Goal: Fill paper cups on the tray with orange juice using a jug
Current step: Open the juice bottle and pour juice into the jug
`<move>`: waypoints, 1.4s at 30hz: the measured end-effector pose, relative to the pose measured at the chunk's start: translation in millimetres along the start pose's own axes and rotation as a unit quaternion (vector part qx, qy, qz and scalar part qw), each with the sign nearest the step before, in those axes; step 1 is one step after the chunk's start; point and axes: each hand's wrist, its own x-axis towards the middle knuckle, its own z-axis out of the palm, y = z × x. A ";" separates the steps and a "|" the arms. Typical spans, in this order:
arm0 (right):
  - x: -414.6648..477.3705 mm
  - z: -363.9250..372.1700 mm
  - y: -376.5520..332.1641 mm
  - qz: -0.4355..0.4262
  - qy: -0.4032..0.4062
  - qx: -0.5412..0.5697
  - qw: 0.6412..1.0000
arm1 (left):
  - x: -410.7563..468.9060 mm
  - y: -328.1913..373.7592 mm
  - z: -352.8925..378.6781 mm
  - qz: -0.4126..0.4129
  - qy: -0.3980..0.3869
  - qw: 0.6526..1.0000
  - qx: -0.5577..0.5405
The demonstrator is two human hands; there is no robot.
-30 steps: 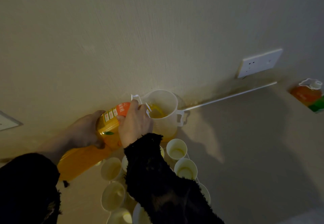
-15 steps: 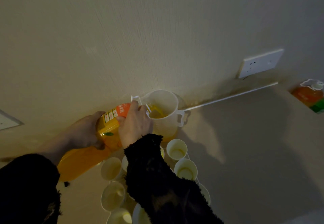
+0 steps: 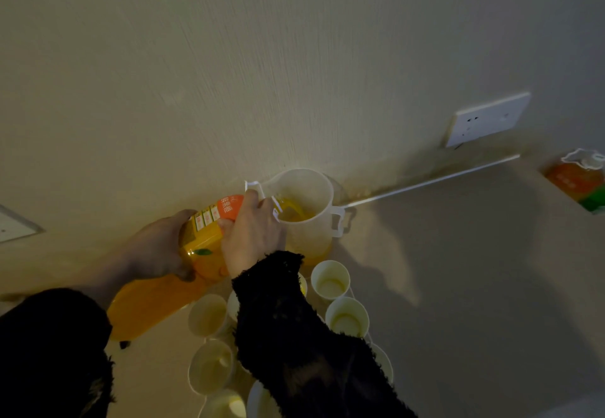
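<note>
A large orange juice bottle (image 3: 196, 240) is tipped on its side with its neck over the rim of a translucent white jug (image 3: 304, 221) that stands by the wall. Juice shows inside the jug. My left hand (image 3: 157, 250) grips the bottle's body from the left. My right hand (image 3: 252, 231) grips its upper part near the neck. Several white paper cups (image 3: 330, 281) stand in a cluster in front of the jug, partly hidden by my black right sleeve. The tray under them is barely visible.
A second juice bottle (image 3: 576, 177) stands at the far right on the beige counter (image 3: 474, 270). A white wall socket (image 3: 487, 119) is above the counter's back edge, another plate (image 3: 13, 224) at the left.
</note>
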 end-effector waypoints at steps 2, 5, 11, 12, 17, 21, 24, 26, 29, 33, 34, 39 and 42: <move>0.0 -0.8 -0.6 0.003 -0.003 0.000 1.000 | 0.2 -0.7 -0.2 0.001 -0.003 1.000 -0.005; -0.9 -2.1 -0.8 0.001 -0.004 -0.005 1.000 | 0.0 -1.0 -0.5 0.001 -0.010 1.000 -0.015; -2.5 -4.8 -0.9 -0.002 0.002 -0.006 1.000 | -0.7 0.5 -0.6 -0.006 -0.014 1.000 -0.026; -3.0 -5.9 -1.1 -0.004 0.006 -0.009 1.000 | -0.8 0.8 -0.5 -0.006 -0.010 1.000 -0.027; -3.3 -13.6 -5.3 -0.022 0.044 -0.019 0.999 | 2.7 2.4 -0.6 -0.001 0.012 0.997 -0.077; -2.5 -20.9 -8.0 -0.031 0.064 -0.018 0.997 | 6.6 6.5 -2.3 0.014 0.019 0.994 -0.108; -2.0 -25.1 -12.2 -0.041 0.089 -0.016 0.995 | 7.9 6.8 -3.4 0.023 0.031 0.989 -0.145; -1.3 -31.2 -18.7 -0.054 0.104 -0.008 0.993 | 8.2 5.0 -4.6 0.026 0.038 0.983 -0.177; 4.4 -47.4 -33.8 -0.085 0.121 0.011 0.989 | 7.4 2.0 -10.9 0.034 0.056 0.967 -0.245; 13.3 -75.8 -61.6 -0.133 0.110 0.023 0.985 | 4.4 -0.3 -24.9 0.046 0.083 0.940 -0.329; 15.5 -82.9 -69.2 -0.140 0.101 0.028 0.985 | 4.3 -0.4 -27.7 0.052 0.086 0.928 -0.358; 34.4 -107.1 -107.0 -0.150 0.053 0.191 0.969 | 7.0 -4.9 -28.7 0.058 0.137 0.879 -0.453; 42.2 -114.4 -125.1 -0.160 0.013 0.241 0.957 | 12.3 -11.1 -21.8 0.054 0.152 0.862 -0.480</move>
